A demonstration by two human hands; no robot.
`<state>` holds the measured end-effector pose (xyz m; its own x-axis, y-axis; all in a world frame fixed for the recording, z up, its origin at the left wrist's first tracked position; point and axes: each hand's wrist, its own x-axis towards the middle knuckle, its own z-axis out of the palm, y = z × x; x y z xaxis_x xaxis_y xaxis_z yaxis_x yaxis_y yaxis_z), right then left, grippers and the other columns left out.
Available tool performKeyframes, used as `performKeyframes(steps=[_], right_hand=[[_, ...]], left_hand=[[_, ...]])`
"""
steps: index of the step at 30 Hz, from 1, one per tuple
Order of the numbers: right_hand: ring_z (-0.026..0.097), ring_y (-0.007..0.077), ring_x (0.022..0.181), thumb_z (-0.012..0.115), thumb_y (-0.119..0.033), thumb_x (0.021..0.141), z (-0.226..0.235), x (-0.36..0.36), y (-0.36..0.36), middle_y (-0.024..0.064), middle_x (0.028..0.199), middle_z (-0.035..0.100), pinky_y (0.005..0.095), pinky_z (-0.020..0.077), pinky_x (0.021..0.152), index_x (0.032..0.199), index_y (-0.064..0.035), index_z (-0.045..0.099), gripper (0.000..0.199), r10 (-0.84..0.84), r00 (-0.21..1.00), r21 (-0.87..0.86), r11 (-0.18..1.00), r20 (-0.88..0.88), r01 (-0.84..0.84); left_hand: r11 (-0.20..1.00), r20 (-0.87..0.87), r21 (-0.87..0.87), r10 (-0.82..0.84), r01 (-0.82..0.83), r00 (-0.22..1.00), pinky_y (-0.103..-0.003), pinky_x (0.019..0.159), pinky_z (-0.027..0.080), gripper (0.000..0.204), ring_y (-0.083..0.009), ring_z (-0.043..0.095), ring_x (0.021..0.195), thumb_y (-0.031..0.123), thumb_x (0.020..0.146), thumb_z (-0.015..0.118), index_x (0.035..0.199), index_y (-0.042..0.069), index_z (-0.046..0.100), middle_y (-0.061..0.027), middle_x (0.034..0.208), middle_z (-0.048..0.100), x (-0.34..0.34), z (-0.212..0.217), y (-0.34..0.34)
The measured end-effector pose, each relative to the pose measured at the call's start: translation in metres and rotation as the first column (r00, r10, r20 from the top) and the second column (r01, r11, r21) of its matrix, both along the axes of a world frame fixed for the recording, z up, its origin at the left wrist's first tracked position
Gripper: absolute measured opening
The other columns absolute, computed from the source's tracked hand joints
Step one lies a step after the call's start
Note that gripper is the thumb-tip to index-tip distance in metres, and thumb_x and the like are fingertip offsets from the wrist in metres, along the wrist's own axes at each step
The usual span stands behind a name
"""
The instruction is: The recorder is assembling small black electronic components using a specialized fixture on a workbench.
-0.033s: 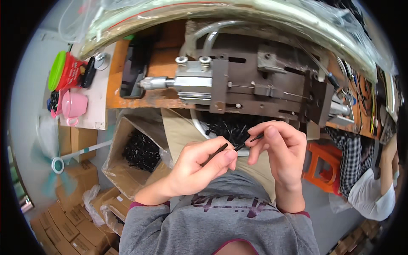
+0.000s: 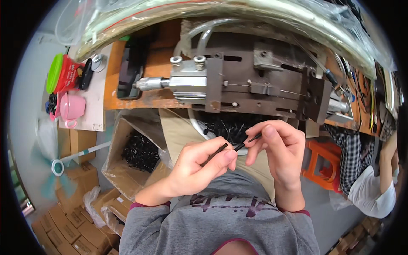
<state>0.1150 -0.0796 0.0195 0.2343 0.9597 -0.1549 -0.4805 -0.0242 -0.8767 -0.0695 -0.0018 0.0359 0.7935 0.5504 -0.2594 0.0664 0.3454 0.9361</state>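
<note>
My left hand [image 2: 195, 168] is closed, thumb over bent fingers, on a thin black rod [image 2: 213, 154] that slants up to the right. Another short black piece [image 2: 239, 147] pokes out past its thumb tip, towards the other hand. Between the thumb and forefinger of my right hand [image 2: 280, 155] is a slim black piece [image 2: 255, 137], close to the left one but apart from it. Just beyond both hands, under the bench edge, lies a heap of small black rods [image 2: 227, 126] in a container with a white rim [image 2: 196, 122], partly hidden.
A metal fixture with a cylinder [image 2: 189, 83] and a thin rod sits on the wooden bench ahead. At left, a cardboard box [image 2: 114, 157] holds more black pieces, near a fan [image 2: 57, 167]. An orange stool [image 2: 321, 165] and another person's arm [image 2: 386, 163] are at right.
The whole view has shifted slightly. Both hands keep nearly the same pose and grip.
</note>
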Motion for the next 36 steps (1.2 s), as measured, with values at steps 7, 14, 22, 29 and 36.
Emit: performKeyframes(steps=[7,14,22,29,36], right_hand=[[0.069,0.0224,0.063,0.056,-0.006,0.098,-0.0035,0.0016,-0.0037,0.0195,0.087,0.069,0.0299,0.0575,0.056,0.099,0.0107,0.065,0.019,-0.055,0.998,0.085,0.995,-0.022,0.057],[0.069,0.0215,0.063,0.057,-0.004,0.097,-0.0040,0.0008,-0.0043,0.0194,0.090,0.069,0.0290,0.0571,0.055,0.098,0.0111,0.066,0.018,-0.073,0.997,0.095,0.993,-0.005,0.073],[0.068,0.0186,0.062,0.057,0.002,0.094,0.0009,-0.0019,-0.0026,0.0169,0.086,0.067,0.0244,0.0539,0.054,0.096,0.0114,0.067,0.013,-0.076,0.987,0.102,0.993,0.139,0.063],[0.067,0.0172,0.060,0.058,0.002,0.094,0.0015,-0.0004,-0.0033,0.0169,0.085,0.067,0.0233,0.0523,0.052,0.095,0.0108,0.067,0.013,-0.091,0.983,0.089,0.993,0.158,0.077],[0.066,0.0159,0.059,0.059,0.004,0.092,0.0032,-0.0019,-0.0028,0.0157,0.082,0.067,0.0222,0.0513,0.050,0.093,0.0101,0.069,0.011,-0.129,0.965,0.094,0.989,0.227,0.110]], left_hand=[[0.995,-0.014,0.098,0.003,-0.002,1.000,-0.021,0.049,0.035,0.026,-0.0033,0.044,0.054,0.015,0.101,0.054,0.081,0.000,0.061,0.0022,0.063,0.053,0.0105,-0.0001,-0.0011],[0.995,-0.044,0.103,0.011,-0.007,0.999,-0.021,0.050,0.036,0.026,-0.0040,0.046,0.054,0.016,0.100,0.055,0.080,0.000,0.061,0.0016,0.061,0.054,0.0113,-0.0008,-0.0032],[0.987,-0.053,0.159,0.014,-0.005,0.999,-0.022,0.049,0.036,0.025,-0.0050,0.047,0.052,0.015,0.099,0.056,0.079,0.001,0.062,0.0006,0.059,0.054,0.0124,-0.0001,-0.0034],[0.989,-0.064,0.149,0.013,-0.004,0.998,-0.023,0.048,0.037,0.024,-0.0056,0.048,0.052,0.014,0.098,0.057,0.079,0.001,0.062,0.0001,0.060,0.054,0.0100,-0.0002,-0.0028],[0.976,-0.066,0.217,0.010,0.004,0.998,-0.023,0.049,0.038,0.023,-0.0061,0.049,0.052,0.013,0.098,0.057,0.079,0.001,0.062,-0.0008,0.060,0.055,0.0122,0.0013,-0.0023]])
